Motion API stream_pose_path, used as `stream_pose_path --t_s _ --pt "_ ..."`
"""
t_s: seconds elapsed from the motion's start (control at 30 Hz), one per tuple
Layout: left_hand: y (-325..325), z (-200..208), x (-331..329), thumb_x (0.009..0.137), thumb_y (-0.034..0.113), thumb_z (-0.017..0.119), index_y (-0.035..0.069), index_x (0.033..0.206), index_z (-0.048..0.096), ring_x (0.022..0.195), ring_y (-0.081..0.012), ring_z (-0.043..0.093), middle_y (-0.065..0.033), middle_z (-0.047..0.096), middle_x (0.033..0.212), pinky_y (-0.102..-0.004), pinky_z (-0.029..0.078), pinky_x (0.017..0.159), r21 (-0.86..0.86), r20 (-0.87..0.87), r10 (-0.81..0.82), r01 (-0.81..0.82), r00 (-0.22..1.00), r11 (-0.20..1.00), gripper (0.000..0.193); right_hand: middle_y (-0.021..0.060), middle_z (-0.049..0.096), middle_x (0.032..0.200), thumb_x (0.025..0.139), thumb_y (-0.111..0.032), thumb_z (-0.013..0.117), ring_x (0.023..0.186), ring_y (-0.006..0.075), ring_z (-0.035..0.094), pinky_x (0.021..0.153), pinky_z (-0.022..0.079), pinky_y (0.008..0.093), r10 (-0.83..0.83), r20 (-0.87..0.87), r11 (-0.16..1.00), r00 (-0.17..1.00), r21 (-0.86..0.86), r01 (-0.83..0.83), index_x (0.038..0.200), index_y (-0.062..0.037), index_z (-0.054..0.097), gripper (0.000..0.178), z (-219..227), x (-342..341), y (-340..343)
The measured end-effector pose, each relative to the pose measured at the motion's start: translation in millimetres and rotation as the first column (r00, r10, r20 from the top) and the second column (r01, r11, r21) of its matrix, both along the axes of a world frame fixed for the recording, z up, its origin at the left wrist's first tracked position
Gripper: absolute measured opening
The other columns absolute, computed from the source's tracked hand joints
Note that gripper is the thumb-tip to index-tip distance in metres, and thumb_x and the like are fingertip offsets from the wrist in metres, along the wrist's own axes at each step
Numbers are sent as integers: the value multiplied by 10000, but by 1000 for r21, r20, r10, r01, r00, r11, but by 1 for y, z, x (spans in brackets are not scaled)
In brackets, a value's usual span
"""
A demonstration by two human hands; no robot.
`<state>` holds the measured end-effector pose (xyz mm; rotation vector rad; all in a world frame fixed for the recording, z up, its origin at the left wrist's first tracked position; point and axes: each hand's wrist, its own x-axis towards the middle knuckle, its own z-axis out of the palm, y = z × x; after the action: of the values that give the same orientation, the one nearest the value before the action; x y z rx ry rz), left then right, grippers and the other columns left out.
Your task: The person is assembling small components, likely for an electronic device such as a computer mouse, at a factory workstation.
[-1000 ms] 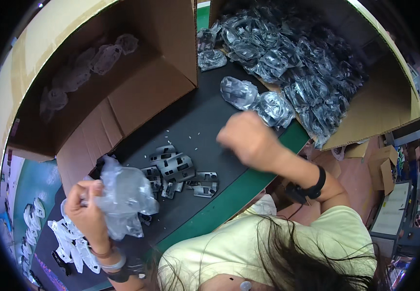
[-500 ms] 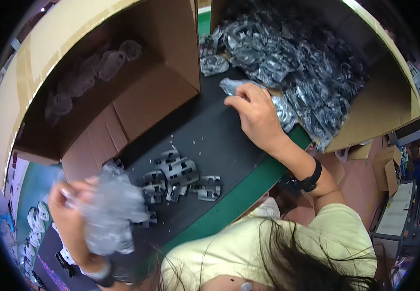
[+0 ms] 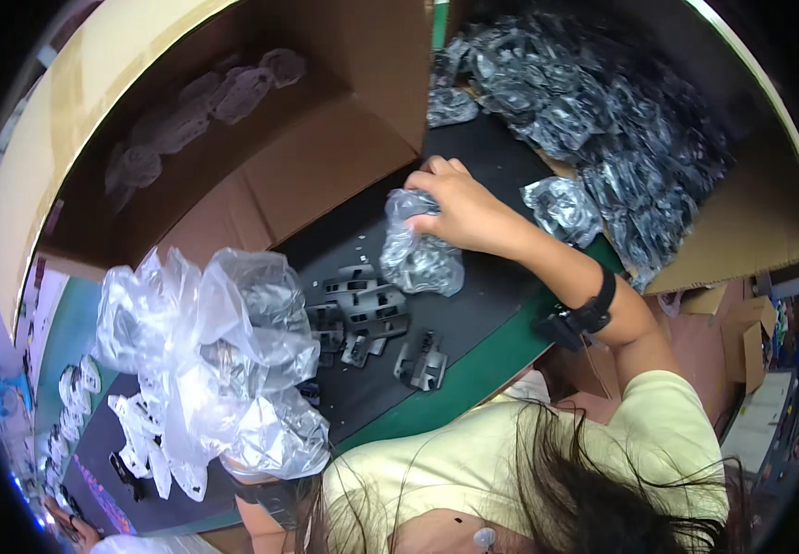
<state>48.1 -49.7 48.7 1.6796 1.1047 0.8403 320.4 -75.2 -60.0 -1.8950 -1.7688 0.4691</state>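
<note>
A large bunch of clear plastic bags (image 3: 224, 360) rises on my left side, held up by my left hand, whose fingers are hidden inside or behind the plastic. Only a strip of my left forearm (image 3: 259, 501) shows below it. My right hand (image 3: 455, 210) is closed round the top of a clear plastic bag (image 3: 421, 258) over the black work surface (image 3: 326, 240). What that bag contains is hard to make out. Several unwrapped grey slotted plastic parts (image 3: 367, 309) lie between the two bags, and one separate grey part (image 3: 421, 362) is nearer to me.
An open cardboard box (image 3: 326, 152) at left holds several wrapped pieces. Another box (image 3: 750, 222) at right is heaped with bagged dark parts (image 3: 584, 120); one bagged part (image 3: 563, 210) lies outside it. White parts (image 3: 155, 439) sit at lower left, near another person's hand (image 3: 72, 526).
My right hand has come left from beside the right box and now grips a bag. The bunch at my left hand has moved right, spread out and covered that hand.
</note>
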Motion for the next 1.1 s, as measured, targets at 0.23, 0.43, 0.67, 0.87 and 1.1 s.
stream_pose_path --t_s 0.23,0.43,0.67,0.87,1.1 --pt "-10 -19 -2 756 28 584 42 837 481 769 -178 571 -66 558 843 -291 453 742 -98 98 40 -31 994 995 131 214 586 776 775 -211 650 777 324 611 629 469 443 -128 231 982 964 -107 156 992 -3 532 323 46 -33 -22" --pt "-4 -22 -19 755 32 593 45 823 470 767 -184 570 -67 551 828 -295 455 744 -177 203 69 -32 977 984 141 243 422 1136 720 -104 694 1096 385 427 938 354 424 171 -155 985 973 31 -168 1327 1 229 772 45 -49 -19" --pt "10 -45 -22 754 35 605 48 807 457 765 -190 569 -68 543 810 -299 458 745 -274 347 72 27 935 961 157 130 513 1047 645 -146 749 999 307 478 835 413 371 -226 106 960 968 191 204 1032 -10 522 469 -17 -30 -62" --pt "2 -43 -38 753 39 614 51 793 446 762 -196 568 -70 536 795 -303 460 747 -311 463 101 55 881 949 173 94 574 659 731 -208 691 620 259 543 565 415 331 -176 -188 984 966 -66 166 730 -8 600 220 40 -49 -45" --pt "15 -30 -53 675 -58 560 37 679 456 741 -183 555 -93 564 766 -288 459 726 169 -46 -146 152 988 974 141 46 573 640 805 -72 592 586 70 490 531 411 243 -13 -345 998 939 -69 -12 781 16 618 94 38 -35 -42"
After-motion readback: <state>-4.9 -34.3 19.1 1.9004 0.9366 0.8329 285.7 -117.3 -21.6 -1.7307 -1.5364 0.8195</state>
